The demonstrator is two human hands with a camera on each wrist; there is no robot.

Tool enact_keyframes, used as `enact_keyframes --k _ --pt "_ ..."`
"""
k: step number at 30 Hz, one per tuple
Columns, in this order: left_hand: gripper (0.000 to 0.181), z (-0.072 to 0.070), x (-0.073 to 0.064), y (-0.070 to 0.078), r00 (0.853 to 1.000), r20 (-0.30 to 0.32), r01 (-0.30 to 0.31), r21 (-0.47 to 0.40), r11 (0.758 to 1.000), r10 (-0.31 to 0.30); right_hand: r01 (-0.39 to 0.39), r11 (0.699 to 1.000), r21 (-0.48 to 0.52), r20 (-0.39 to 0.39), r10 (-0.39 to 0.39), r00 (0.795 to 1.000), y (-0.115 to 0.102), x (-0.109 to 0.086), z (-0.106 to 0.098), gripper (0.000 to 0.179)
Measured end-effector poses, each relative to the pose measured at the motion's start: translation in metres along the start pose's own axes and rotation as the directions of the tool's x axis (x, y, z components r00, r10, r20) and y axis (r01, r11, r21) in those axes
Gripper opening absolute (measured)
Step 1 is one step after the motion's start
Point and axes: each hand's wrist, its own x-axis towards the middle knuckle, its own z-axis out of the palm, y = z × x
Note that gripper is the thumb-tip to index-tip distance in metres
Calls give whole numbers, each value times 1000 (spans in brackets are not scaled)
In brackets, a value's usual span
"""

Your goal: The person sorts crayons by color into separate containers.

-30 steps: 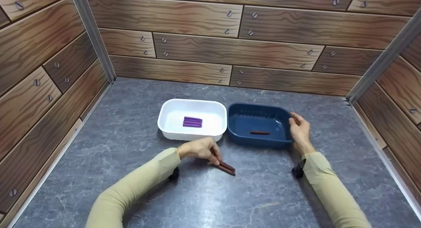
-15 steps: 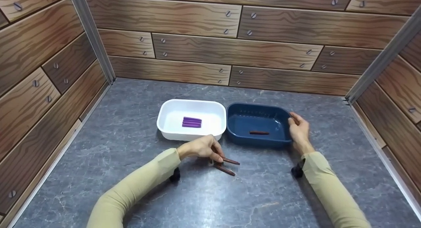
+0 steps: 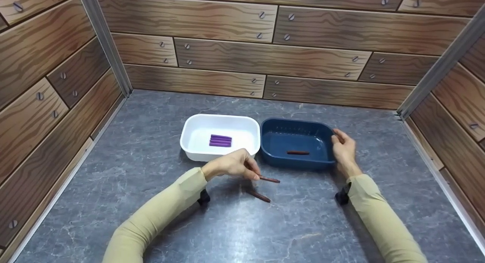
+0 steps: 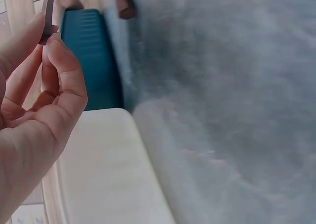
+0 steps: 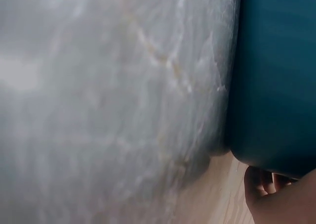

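In the head view my left hand (image 3: 235,165) pinches a slim brown stick (image 3: 270,179) between thumb and fingertips, above the grey tabletop. The left wrist view shows that brown stick (image 4: 47,17) at the fingertips. A second brown stick (image 3: 259,196) lies on the table below the hand. My right hand (image 3: 344,151) grips the right end of a dark blue dish (image 3: 299,164), thumb near the rim; in the right wrist view its fingers (image 5: 254,187) curl against the dish's end. Inside the dish lies one brown stick (image 3: 298,152).
A white dish (image 3: 202,156) stands against the blue dish's left side, with several purple sticks (image 3: 220,140) side by side in it. Wood-patterned walls (image 3: 197,81) enclose the table at the back and both sides.
My left hand has lifted one brown stick away from the other, raising it slightly toward the blue dish. The second stick stays on the table. The right hand keeps its place on the dish.
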Motion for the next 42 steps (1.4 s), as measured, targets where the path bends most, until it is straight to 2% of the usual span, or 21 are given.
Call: enact_keyframes --k 7,12,19,27,36,42 --pt "12 -5 8 13 999 -28 -28 -15 1000 27 15 1000 7 -10 -15 1000 0 1 1 45" --pt "13 -6 18 23 998 -52 -25 -17 1000 24 4 1000 3 -7 -4 1000 0 1 0 45" --pt "12 -8 35 27 992 -122 -33 2 999 33 -4 1000 2 2 4 1000 -2 -2 -1 46" --pt "13 -11 53 33 988 -153 15 -4 1000 -16 14 1000 11 -23 -13 1000 1 -1 1 45" --pt "8 -5 72 35 975 -215 40 -43 998 -48 11 1000 6 -39 -11 999 3 -1 1 44" --pt "7 0 84 35 958 -280 39 -67 997 -56 15 1000 3 -35 -15 999 3 0 1 44"
